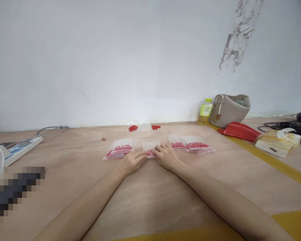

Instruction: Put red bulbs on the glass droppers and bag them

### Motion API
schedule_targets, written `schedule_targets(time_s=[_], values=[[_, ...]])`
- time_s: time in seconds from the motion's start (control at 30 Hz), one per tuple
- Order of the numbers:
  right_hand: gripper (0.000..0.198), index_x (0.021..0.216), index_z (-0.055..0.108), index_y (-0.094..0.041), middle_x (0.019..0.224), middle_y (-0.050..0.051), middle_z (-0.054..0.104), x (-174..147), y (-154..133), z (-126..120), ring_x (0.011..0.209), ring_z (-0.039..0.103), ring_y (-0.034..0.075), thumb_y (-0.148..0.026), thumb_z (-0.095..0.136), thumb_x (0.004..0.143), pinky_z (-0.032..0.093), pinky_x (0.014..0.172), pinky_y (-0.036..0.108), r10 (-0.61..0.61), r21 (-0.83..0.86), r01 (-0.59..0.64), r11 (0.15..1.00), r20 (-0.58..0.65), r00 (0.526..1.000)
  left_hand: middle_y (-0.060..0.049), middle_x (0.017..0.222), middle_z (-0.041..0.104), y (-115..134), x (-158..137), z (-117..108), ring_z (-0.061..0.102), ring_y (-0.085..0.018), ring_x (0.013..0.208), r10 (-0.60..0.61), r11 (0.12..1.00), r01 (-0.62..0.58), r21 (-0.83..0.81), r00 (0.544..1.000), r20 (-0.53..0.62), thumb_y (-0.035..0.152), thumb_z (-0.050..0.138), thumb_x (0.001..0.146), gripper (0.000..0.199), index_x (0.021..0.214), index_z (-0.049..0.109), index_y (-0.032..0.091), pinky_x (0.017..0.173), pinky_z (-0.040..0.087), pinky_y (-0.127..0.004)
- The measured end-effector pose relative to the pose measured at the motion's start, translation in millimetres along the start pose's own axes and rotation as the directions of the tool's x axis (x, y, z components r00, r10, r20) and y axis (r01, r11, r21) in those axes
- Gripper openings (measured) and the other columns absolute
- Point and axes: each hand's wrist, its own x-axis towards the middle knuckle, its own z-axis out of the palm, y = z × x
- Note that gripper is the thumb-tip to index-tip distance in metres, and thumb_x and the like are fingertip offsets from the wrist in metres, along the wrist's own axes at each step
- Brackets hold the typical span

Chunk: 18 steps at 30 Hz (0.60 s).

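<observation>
A small clear zip bag [150,146] with red capsule-shaped pieces in it lies on the table in front of me. My left hand [132,162] is closed at the bag's left edge, fingers pressed together. Over its right part, the bent fingers of my right hand [167,156] grip the bag and hide some of the red pieces. Left of my hands sits a pile of filled zip bags [121,147]. To the right are more filled zip bags [195,144], some overlapping.
Loose red pieces [133,128] lie by the wall on clear plastic, with a second group [156,127] beside them. At right stand a drink bottle [205,113], a grey bag [229,112], a red pouch [240,131] and a tissue pack [277,142]. A power strip [25,150] is at left.
</observation>
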Motion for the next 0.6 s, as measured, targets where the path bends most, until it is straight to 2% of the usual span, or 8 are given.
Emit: schedule_targets(time_s=[0.03, 0.1, 0.17, 0.23, 0.3, 0.4, 0.5, 0.6], values=[[0.021, 0.098, 0.054, -0.019, 0.091, 0.008, 0.059, 1.1, -1.4, 1.8, 0.08, 0.049, 0.02, -0.016, 0.048, 0.077, 0.033, 0.065, 0.031, 0.011, -0.009, -0.011, 1.0, 0.013, 1.0, -0.005, 0.095, 0.063, -0.1, -0.3, -1.1, 0.06, -0.016, 0.088, -0.034, 0.999, 0.034, -0.018, 0.999, 0.006, 0.023, 0.044, 0.085, 0.018, 0.1, 0.053, 0.02, 0.077, 0.049, -0.028], [0.023, 0.097, 0.054, -0.02, 0.092, 0.007, 0.061, 1.3, 3.3, 2.6, 0.078, 0.051, 0.02, -0.013, 0.046, 0.077, 0.034, 0.06, 0.029, 0.056, 0.004, -0.056, 0.998, 0.008, 0.998, -0.007, 0.099, 0.06, -1.3, -0.7, -3.7, 0.059, -0.018, 0.091, -0.147, 0.987, 0.148, -0.055, 0.989, 0.029, 0.032, 0.049, 0.082, 0.036, 0.114, 0.042, 0.019, 0.077, 0.049, -0.03], [0.027, 0.101, 0.054, -0.021, 0.096, 0.006, 0.061, -1.6, 18.9, -1.6, 0.08, 0.052, 0.019, -0.011, 0.045, 0.077, 0.037, 0.058, 0.027, 0.135, 0.051, -0.133, 0.99, -0.046, 0.99, -0.01, 0.103, 0.057, -2.9, 0.6, -5.7, 0.057, -0.02, 0.094, -0.232, 0.969, 0.236, -0.073, 0.971, 0.06, 0.038, 0.051, 0.079, 0.052, 0.122, 0.032, 0.017, 0.079, 0.048, -0.034], [0.029, 0.102, 0.055, -0.02, 0.1, 0.005, 0.061, -7.4, 43.3, -9.9, 0.083, 0.053, 0.018, -0.011, 0.044, 0.077, 0.04, 0.063, 0.027, 0.235, 0.114, -0.221, 0.969, -0.13, 0.963, -0.012, 0.109, 0.053, -2.8, 5.7, -5.1, 0.052, -0.023, 0.101, -0.233, 0.969, 0.24, -0.054, 0.966, 0.111, 0.037, 0.049, 0.08, 0.05, 0.122, 0.031, 0.015, 0.085, 0.044, -0.038], [0.029, 0.101, 0.057, -0.02, 0.1, 0.005, 0.061, -16.2, 71.8, -19.1, 0.086, 0.054, 0.018, -0.01, 0.043, 0.076, 0.042, 0.069, 0.028, 0.316, 0.164, -0.287, 0.944, -0.196, 0.928, -0.014, 0.114, 0.05, 1.7, 16.3, 0.2, 0.047, -0.025, 0.107, -0.192, 0.98, 0.198, -0.02, 0.966, 0.171, 0.034, 0.047, 0.082, 0.043, 0.118, 0.037, 0.014, 0.09, 0.039, -0.041], [0.03, 0.1, 0.059, -0.018, 0.097, 0.006, 0.062, -34.2, 108.8, -25.9, 0.087, 0.055, 0.018, -0.01, 0.041, 0.076, 0.043, 0.074, 0.028, 0.4, 0.21, -0.353, 0.912, -0.255, 0.88, -0.015, 0.12, 0.047, 18.2, 41.9, 20.7, 0.042, -0.028, 0.112, -0.166, 0.985, 0.174, -0.016, 0.959, 0.23, 0.033, 0.049, 0.08, 0.042, 0.116, 0.042, 0.013, 0.095, 0.034, -0.043], [0.031, 0.099, 0.06, -0.017, 0.096, 0.007, 0.061, -52.8, 127.3, -19.3, 0.088, 0.055, 0.018, -0.011, 0.041, 0.075, 0.043, 0.077, 0.029, 0.465, 0.238, -0.41, 0.881, -0.271, 0.843, -0.017, 0.127, 0.041, 39.4, 72.7, 53.8, 0.036, -0.028, 0.117, -0.16, 0.978, 0.191, -0.079, 0.942, 0.296, 0.036, 0.052, 0.077, 0.053, 0.121, 0.039, 0.011, 0.098, 0.029, -0.041], [0.032, 0.096, 0.062, -0.018, 0.094, 0.007, 0.062, -65.3, 128.2, -8.0, 0.087, 0.055, 0.019, -0.012, 0.043, 0.071, 0.042, 0.076, 0.031, 0.466, 0.202, -0.438, 0.876, -0.122, 0.876, -0.016, 0.132, 0.036, 52.8, 98.5, 86.8, 0.03, -0.028, 0.122, -0.171, 0.964, 0.231, -0.128, 0.916, 0.364, 0.042, 0.049, 0.078, 0.058, 0.124, 0.036, 0.01, 0.101, 0.024, -0.039]])
